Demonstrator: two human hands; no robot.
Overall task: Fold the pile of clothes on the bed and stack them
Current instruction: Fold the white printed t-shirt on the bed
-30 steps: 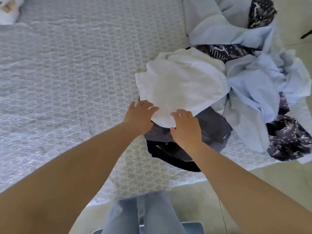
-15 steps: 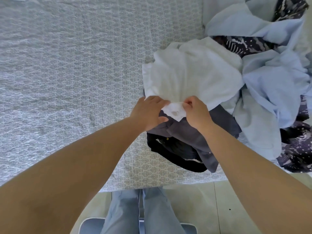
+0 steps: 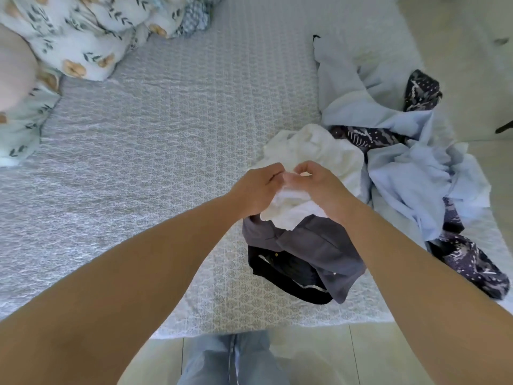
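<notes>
Head view, grey patterned bed (image 3: 172, 140), pale tiled floor (image 3: 319, 357), left hand (image 3: 256, 190) and right hand (image 3: 319, 187) gripping white garment (image 3: 319, 154)

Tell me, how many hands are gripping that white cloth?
2: the left hand and the right hand both pinch the white cloth's near edge, side by side above the dark garments.

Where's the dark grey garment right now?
In the head view the dark grey garment lies right of centre near the bed's near edge, just below the white garment that both hands hold, on top of a black garment.
</notes>
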